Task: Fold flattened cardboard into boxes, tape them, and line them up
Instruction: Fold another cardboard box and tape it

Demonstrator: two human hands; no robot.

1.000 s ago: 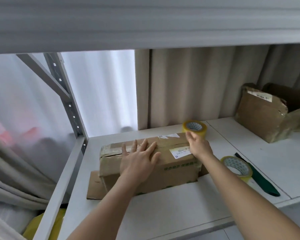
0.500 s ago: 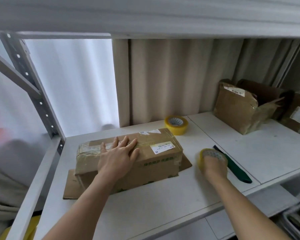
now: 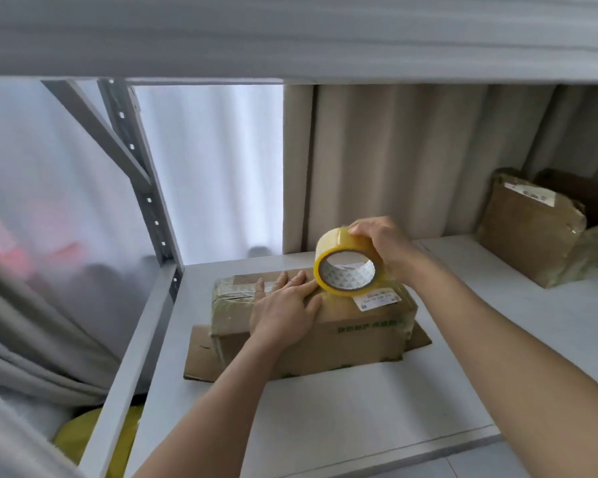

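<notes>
Box [image 3: 325, 326] lies closed on the white shelf [image 3: 342, 415], on top of a flat cardboard sheet [image 3: 201, 357]. Left hand [image 3: 283, 313] rests flat on the box top, fingers straight and close together, pointing far-right, their tips at the tape roll [image 3: 346, 262]. Right hand [image 3: 384, 243] grips the roll from above, fingers curled over its rim, holding it on edge just above the box top. A second, opened box [image 3: 529, 236] stands far right, well apart.

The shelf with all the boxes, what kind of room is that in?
Probably a small storeroom or packing corner. The white shelf sits in a metal rack, worn cardboard boxes wait at the back, and a hand holds a tape roll over a box.
</notes>
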